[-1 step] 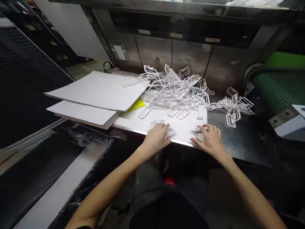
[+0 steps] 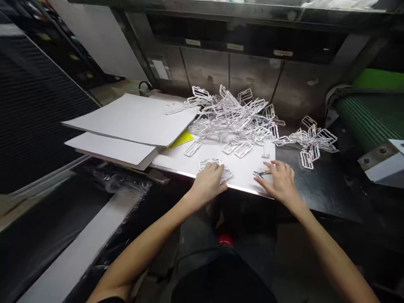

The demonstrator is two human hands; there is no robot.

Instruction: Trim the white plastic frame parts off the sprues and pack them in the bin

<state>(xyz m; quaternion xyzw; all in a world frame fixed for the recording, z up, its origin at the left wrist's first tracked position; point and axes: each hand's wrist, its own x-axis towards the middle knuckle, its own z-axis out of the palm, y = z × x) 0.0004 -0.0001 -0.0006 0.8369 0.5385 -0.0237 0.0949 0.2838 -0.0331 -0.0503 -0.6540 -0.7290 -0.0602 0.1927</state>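
My left hand [image 2: 207, 182] rests at the front edge of a white sheet [image 2: 176, 162], its curled fingers gripping a few thin white plastic frames [image 2: 226, 173], partly hidden under it. To the right, my right hand [image 2: 280, 181] has thumb and fingers around the handles of small metal nippers [image 2: 260, 174], whose jaws point left, towards the other hand. Single white frames [image 2: 192, 148] lie flat just beyond my left hand, and a small white plastic piece [image 2: 265, 155] lies beyond the nippers. Behind them rises a large tangled heap of white plastic frames [image 2: 236, 111].
Large white boards [image 2: 132, 118] are stacked at the left, with a yellow piece [image 2: 182, 138] under their corner. A smaller heap of frames [image 2: 311, 136] sits on the dark metal table [image 2: 325, 189]. At the right is a green ribbed belt [image 2: 362, 109]; a metal wall [image 2: 252, 75] closes the back.
My right hand has shifted slightly, its fingers closing further over the nippers, whose handles now show less. The left hand stays on the frames.
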